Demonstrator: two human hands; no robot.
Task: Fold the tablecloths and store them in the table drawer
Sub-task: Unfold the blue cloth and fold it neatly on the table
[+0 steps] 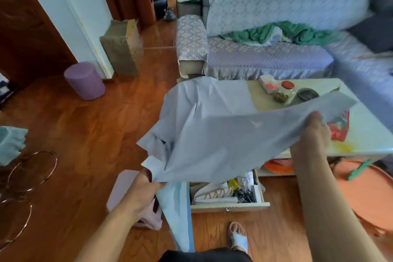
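Both hands, left hand and right hand, grip the tablecloth above the open, cluttered drawer

Pale lavender-blue, plain, for the tablecloth; lighter blue on its hanging strip. Cream white for the table, with a yellow smudge. Red lid on the jar. Red, patterned, for the packet, print too blurred to read. Lilac with a small floral repeat on the sofa cover. Green for the crumpled blanket. Purple stool. Reddish-brown wood floor. Orange mat.
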